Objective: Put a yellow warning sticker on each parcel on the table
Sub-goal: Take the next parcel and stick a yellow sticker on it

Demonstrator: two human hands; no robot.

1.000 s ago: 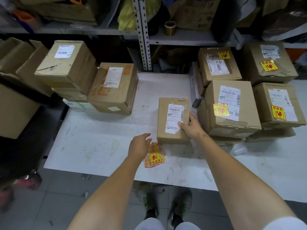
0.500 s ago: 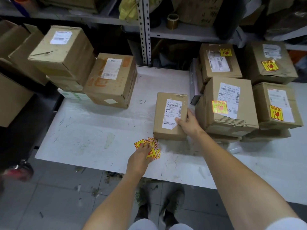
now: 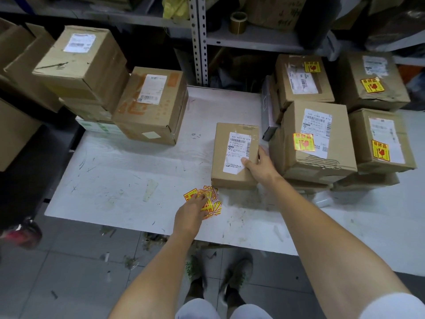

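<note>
We are gripping the centre parcel (image 3: 221, 157) with our right hand (image 3: 261, 167). Our left hand (image 3: 189, 214) is pressing relaxed fingers onto the sticker pile (image 3: 215, 205).

Dim, cool, diffuse light; the white counter (image 3: 115, 171) is the brightest surface, while the bays under the shelf (image 3: 264, 39) and the left margin fall to near black. Glare washes out 1 yellow sticker (image 3: 303, 142) on the parcel (image 3: 340, 143) at right. Wide-angle bending bows the counter edge and the shelf upright (image 3: 198, 42); corners soft, red object (image 3: 23, 233) at lower left blurred, centre label (image 3: 239, 150) sharp.
</note>
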